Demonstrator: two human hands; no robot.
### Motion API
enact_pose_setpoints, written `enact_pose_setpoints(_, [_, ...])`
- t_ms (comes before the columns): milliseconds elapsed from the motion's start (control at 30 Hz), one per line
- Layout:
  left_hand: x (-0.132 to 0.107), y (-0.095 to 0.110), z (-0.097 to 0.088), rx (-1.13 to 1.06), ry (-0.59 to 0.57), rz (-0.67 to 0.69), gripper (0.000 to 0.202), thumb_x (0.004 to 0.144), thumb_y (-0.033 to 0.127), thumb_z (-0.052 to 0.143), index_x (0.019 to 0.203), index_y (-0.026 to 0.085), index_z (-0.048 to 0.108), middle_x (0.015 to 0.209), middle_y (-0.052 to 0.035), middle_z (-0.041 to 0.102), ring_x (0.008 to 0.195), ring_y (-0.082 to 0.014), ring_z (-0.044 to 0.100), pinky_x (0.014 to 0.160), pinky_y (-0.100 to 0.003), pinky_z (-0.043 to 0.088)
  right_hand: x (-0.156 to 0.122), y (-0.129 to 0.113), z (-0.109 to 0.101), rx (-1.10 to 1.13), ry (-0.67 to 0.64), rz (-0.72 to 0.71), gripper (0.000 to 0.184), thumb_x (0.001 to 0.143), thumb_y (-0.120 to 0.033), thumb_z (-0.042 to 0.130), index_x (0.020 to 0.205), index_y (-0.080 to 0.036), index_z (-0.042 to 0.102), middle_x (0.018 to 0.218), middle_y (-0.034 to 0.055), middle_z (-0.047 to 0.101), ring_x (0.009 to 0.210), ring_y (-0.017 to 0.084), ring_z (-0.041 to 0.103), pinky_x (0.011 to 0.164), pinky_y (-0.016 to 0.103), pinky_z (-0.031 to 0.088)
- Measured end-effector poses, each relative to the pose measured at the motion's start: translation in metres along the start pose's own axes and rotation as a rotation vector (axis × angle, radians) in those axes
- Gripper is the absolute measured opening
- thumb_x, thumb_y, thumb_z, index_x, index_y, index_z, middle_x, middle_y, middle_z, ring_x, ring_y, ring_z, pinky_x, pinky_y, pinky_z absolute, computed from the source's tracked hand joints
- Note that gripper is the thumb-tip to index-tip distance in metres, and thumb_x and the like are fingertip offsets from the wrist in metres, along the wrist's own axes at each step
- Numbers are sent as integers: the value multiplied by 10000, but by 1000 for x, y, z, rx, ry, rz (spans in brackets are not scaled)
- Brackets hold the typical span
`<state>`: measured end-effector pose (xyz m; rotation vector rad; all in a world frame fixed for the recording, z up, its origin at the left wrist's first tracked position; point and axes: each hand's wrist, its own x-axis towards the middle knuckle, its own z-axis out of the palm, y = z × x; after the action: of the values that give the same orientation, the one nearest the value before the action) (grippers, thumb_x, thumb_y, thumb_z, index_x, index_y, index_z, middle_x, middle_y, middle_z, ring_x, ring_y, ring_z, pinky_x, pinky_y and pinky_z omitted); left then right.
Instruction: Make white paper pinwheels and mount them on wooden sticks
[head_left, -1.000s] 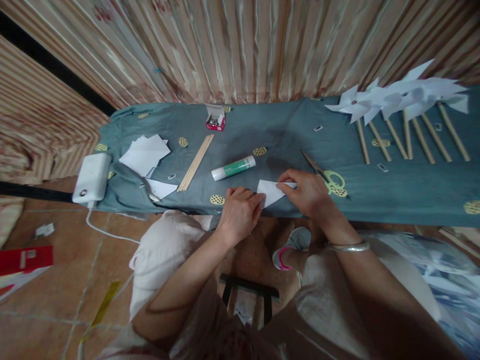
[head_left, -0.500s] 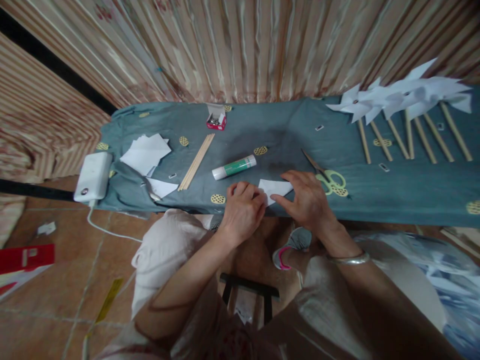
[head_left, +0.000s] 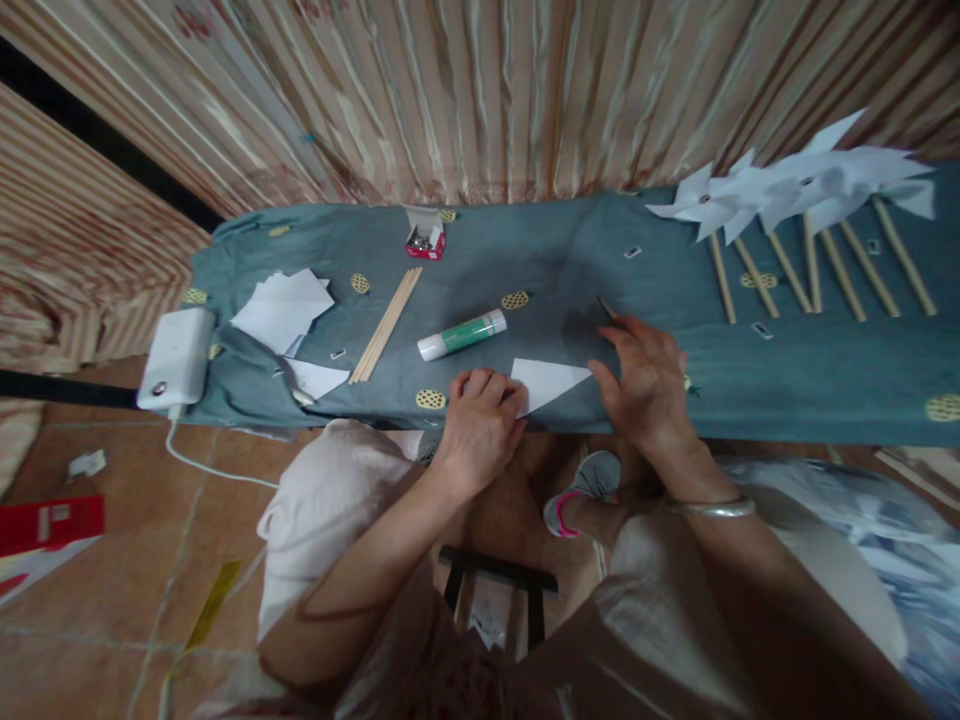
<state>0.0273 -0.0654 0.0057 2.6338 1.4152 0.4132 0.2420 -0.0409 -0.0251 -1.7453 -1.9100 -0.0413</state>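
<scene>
A folded white piece of paper (head_left: 547, 382), pointed at its right end, lies at the table's front edge. The curled fingers of my left hand (head_left: 484, 420) grip its left end, so that end is hidden. My right hand (head_left: 646, 385) is just right of the paper's tip, thumb and fingers apart, holding nothing. It hovers over or rests on the scissors, and I cannot tell which; only the blade tip (head_left: 606, 307) shows past the fingers. Behind my left hand lies a green and white glue stick (head_left: 463, 335).
Several paper pinwheels (head_left: 806, 185) on sticks lie at the right. Thin wooden sticks (head_left: 386, 325), an open red box (head_left: 425, 238) of small metal pieces, and white paper sheets (head_left: 281, 308) are on the left. A white power bank (head_left: 176, 357) with a cable sits at the left edge.
My right hand has let go of the paper's right end and moved right, over the scissors, covering most of them. My left hand has stayed on the paper.
</scene>
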Motion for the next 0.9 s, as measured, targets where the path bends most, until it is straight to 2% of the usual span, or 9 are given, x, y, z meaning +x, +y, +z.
enact_pose_setpoints(100, [0, 0, 2, 21, 19, 11, 182, 854, 172, 582, 1029, 197, 625, 1039, -55, 651, 1024, -251, 493, 910, -431, 344, 2, -4, -4, 28, 26, -37, 303, 900, -239, 499, 1168, -153, 614, 1257, 160, 615, 1159, 327, 542, 959, 507, 432])
enact_pose_setpoints(200, [1, 0, 2, 31, 27, 14, 166, 867, 161, 555, 1012, 195, 628, 1015, -54, 653, 1005, -247, 501, 900, -429, 346, 0, -12, -5, 121, 38, -152, 271, 911, -178, 461, 1105, -170, 650, 1186, 130, 661, 1117, 281, 583, 969, 468, 458])
enact_pose_setpoints(400, [1, 0, 2, 44, 27, 16, 188, 852, 152, 576, 1027, 193, 629, 1016, -52, 653, 1004, -245, 508, 908, -424, 340, -9, -26, 0, 271, -15, -325, 274, 852, -73, 470, 962, -161, 706, 1051, 112, 717, 984, 239, 624, 890, 408, 534])
enact_pose_setpoints(633, [4, -4, 0, 48, 20, 27, 187, 896, 156, 516, 1028, 189, 643, 988, -46, 663, 971, -235, 512, 910, -423, 339, -11, -32, -2, 276, -59, -336, 264, 832, -55, 488, 949, -142, 708, 1043, 129, 721, 968, 243, 633, 895, 418, 539])
enact_pose_setpoints(800, [6, -6, -3, 15, 1, 29, 181, 885, 155, 530, 1010, 194, 656, 974, -37, 670, 961, -231, 510, 945, -433, 330, -13, -34, -4, 275, -112, -329, 202, 828, -136, 560, 971, -134, 704, 1081, 142, 707, 1022, 268, 618, 907, 442, 533])
enact_pose_setpoints(900, [7, -7, -3, -3, -11, 25, 197, 884, 157, 529, 1022, 197, 663, 988, -38, 671, 972, -231, 511, 966, -436, 326, -13, -32, -3, 253, -123, -341, 204, 861, -147, 545, 997, -134, 697, 1099, 138, 705, 1033, 267, 614, 914, 449, 523])
